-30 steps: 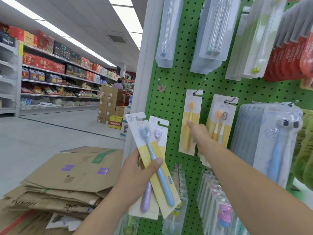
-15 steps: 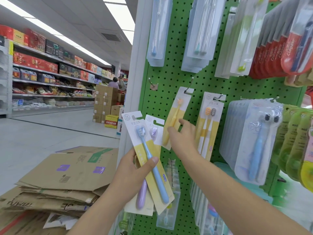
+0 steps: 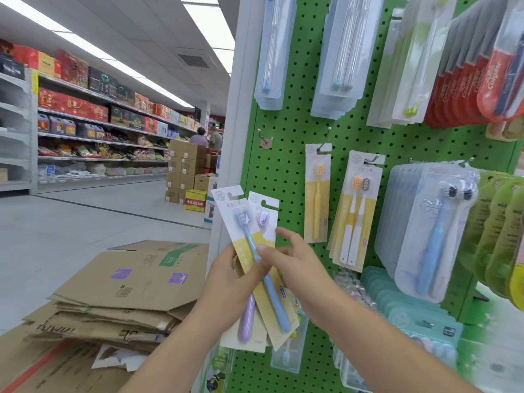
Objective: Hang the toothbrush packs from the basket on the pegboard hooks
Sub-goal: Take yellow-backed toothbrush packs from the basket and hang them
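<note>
Standing at the green perforated pegboard [image 3: 286, 154]: left hand [image 3: 226, 282] grips two card-backed toothbrush packs fanned upright, the blue-brush pack [image 3: 249, 251] in front, the purple-brush pack [image 3: 262, 219] behind. Right hand [image 3: 292, 259] pinches the front pack at mid-handle, thumb on its face, other fingers spread behind. Bare metal hook [image 3: 262, 136] above; yellow single-brush pack [image 3: 317, 194] hangs on the next hook, a yellow twin-brush pack [image 3: 355, 205] just beside it. Flattened brown cartons [image 3: 119, 290] lower left

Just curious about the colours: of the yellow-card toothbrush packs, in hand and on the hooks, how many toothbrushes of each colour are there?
Blue toothbrush: 1
Purple toothbrush: 1
Yellow toothbrush: 1
White-handled toothbrushes: 2
Total: 5
</note>
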